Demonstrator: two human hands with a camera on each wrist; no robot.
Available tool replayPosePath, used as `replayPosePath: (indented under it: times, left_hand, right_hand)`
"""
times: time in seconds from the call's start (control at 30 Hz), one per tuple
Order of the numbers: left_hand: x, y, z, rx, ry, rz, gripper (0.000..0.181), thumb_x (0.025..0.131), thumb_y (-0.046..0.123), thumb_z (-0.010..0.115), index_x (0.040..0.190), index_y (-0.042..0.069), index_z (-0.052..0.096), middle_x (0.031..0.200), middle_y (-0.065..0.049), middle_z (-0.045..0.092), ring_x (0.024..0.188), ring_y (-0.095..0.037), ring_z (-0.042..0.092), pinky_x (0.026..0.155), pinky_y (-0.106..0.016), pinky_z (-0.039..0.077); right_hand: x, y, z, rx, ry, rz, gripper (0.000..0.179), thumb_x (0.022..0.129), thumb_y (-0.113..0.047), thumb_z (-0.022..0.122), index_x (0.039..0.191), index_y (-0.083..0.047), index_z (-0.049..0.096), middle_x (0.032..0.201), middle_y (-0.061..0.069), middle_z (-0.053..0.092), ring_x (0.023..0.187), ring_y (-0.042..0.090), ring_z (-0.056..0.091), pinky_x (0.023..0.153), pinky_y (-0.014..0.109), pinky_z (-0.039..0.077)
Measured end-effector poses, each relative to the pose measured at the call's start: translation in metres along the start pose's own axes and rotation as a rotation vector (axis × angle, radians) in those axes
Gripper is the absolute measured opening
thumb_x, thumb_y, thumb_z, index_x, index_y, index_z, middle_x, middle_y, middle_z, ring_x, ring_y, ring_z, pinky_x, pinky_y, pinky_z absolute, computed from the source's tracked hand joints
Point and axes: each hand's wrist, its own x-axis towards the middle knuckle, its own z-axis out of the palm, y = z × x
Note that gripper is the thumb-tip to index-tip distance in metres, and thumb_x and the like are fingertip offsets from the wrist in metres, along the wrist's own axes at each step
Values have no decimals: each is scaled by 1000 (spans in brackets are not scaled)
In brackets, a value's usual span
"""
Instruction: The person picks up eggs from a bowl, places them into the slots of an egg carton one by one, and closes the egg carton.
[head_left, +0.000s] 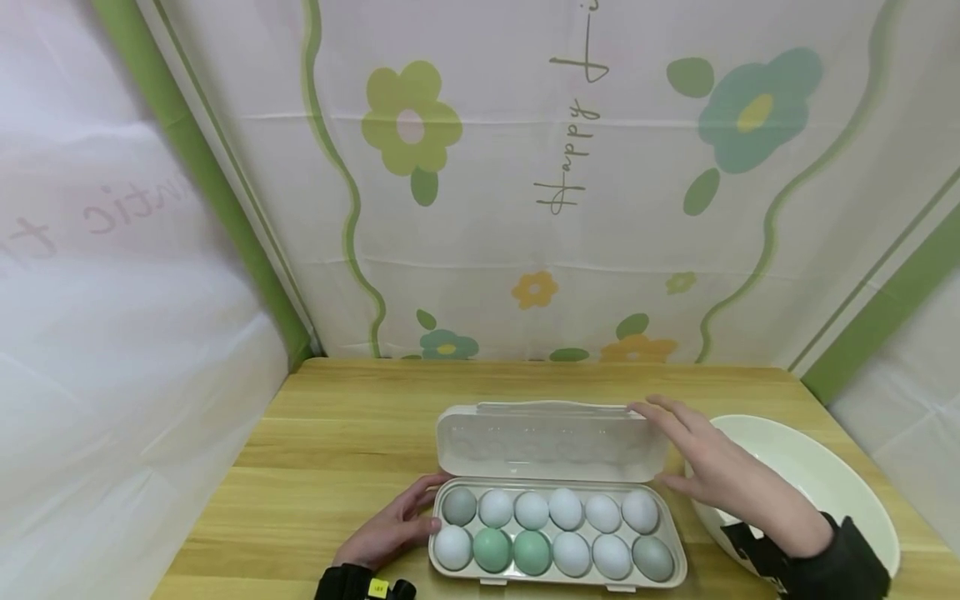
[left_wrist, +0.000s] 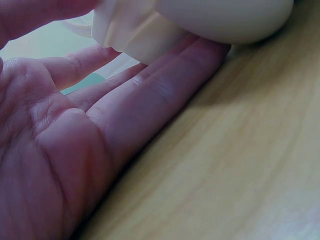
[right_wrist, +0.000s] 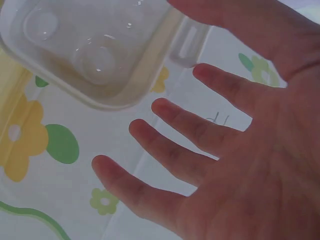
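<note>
An egg carton (head_left: pixel 558 483) lies on the table with its lid (head_left: pixel 551 446) raised behind it. White eggs (head_left: pixel 572 554) fill most of its two rows, along with two green eggs (head_left: pixel 492 550) and a few greyish ones. My left hand (head_left: pixel 397 523) holds the carton's left end, thumb at the rim. In the left wrist view, the fingers (left_wrist: pixel 145 107) reach beneath the carton's pale underside (left_wrist: pixel 230 20). At the lid's right end is my right hand (head_left: pixel 723 462), fingers spread and fairly straight. The right wrist view shows its fingers (right_wrist: pixel 170 150) beside the translucent lid (right_wrist: pixel 112 95).
A large white bowl (head_left: pixel 855 500) stands at the table's right side, partly behind the right forearm. The wooden table (head_left: pixel 337 433) is enclosed by a flower-printed cloth (head_left: pixel 480 233) at the back and pale cloth sides.
</note>
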Motion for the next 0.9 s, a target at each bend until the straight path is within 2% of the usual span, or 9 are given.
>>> replayPosePath:
  times: [0.23, 0.37, 0.63, 0.8, 0.9]
  left_hand:
    - [0, 0, 0, -3, -6, 0, 49, 96, 14, 47, 141, 17, 29, 146, -23, 28, 122, -29, 43, 95, -42, 44]
    - [0, -1, -1, -3, -11, 4, 48, 96, 14, 46, 141, 16, 30, 145, -23, 29, 121, -29, 44, 95, -41, 44]
    - [2, -1, 0, 16, 9, -13, 49, 95, 17, 48, 141, 18, 30, 146, -23, 27, 123, -30, 42, 98, -45, 41]
    - [3, 1, -1, 23, 14, -17, 50, 95, 18, 49, 141, 18, 30, 147, -24, 27, 124, -31, 41, 98, -48, 40]
    - [1, 0, -1, 23, 17, -14, 50, 95, 17, 49, 141, 18, 30, 147, -24, 26, 124, -32, 41, 98, -48, 40]
  right_hand:
    - [6, 8, 4, 118, -99, 127, 84, 68, -7, 76, 140, -8, 32, 132, 23, 44, 117, 42, 42, 85, 56, 45]
    - [9, 15, 9, 179, -134, 173, 82, 71, -7, 74, 140, -10, 31, 134, 24, 41, 119, 43, 40, 85, 57, 44]
    - [6, 23, 29, 200, -114, 154, 73, 68, -5, 75, 132, 0, 41, 120, 19, 53, 106, 35, 52, 83, 52, 48]
    - [4, 20, 38, 217, -105, 195, 75, 69, -7, 75, 134, -4, 38, 117, 17, 51, 103, 33, 53, 79, 49, 50]
    - [2, 17, 42, 219, -87, 193, 76, 69, -8, 75, 135, -5, 37, 117, 16, 49, 101, 32, 54, 78, 47, 51]
